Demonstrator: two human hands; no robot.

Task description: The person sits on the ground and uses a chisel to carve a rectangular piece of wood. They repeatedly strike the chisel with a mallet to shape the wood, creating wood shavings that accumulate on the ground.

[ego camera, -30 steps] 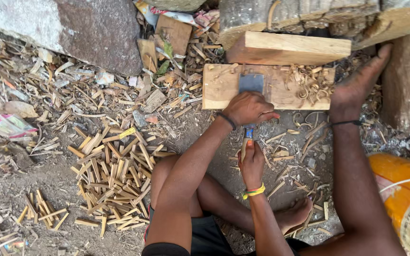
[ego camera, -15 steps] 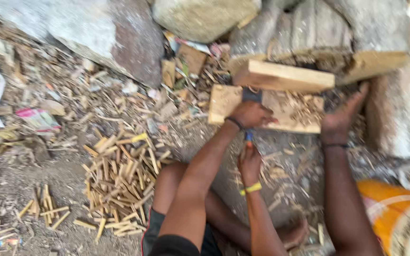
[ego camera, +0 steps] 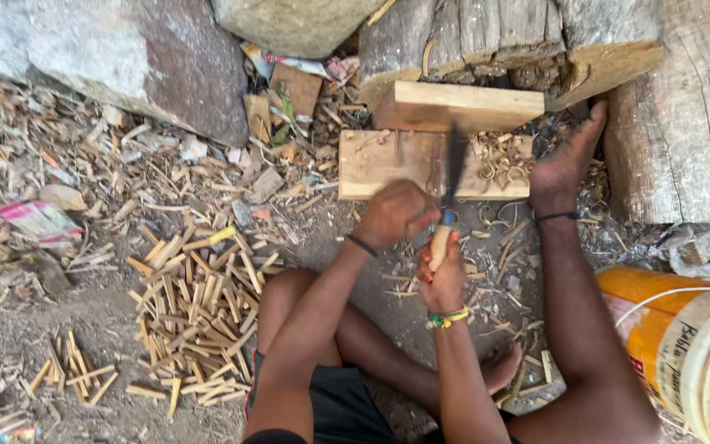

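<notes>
Our legs: we are sitting on the dirt ground (ego camera: 67,329), one knee folded in front of us, the other leg stretched out to the right.
Right hand (ego camera: 443,271): we are clenching it around the pale wooden handle of the blade tool (ego camera: 452,177); the handle is filling the fist and the fingers are wrapping it fully.
Blade tool: its dark flat blade is standing up out of our right fist and lying across the wooden block (ego camera: 388,163); it is looking blurred, so we cannot tell its edge.
Left hand (ego camera: 398,214): we are curling it into a loose fist just beside the blade, at the near edge of the block; what the fingers are gripping we cannot tell.
Wooden block: flat, pale, rectangular, rough-sawn, lying just beyond both hands, with curled shavings (ego camera: 499,160) sitting on its right end.
Our right foot (ego camera: 569,156): it is pressing against the right end of the block.
Split sticks (ego camera: 199,304): short, straw-coloured, square-cut, lying heaped to our left.
Yellow bucket (ego camera: 684,345): round, smooth plastic, standing near our right leg.
Second block (ego camera: 454,105): a thicker pale plank resting just behind the first.
Logs (ego camera: 684,123): grey, cracked, lying beyond.
Stone (ego camera: 125,57): big, grey, rough, at far left.
</notes>
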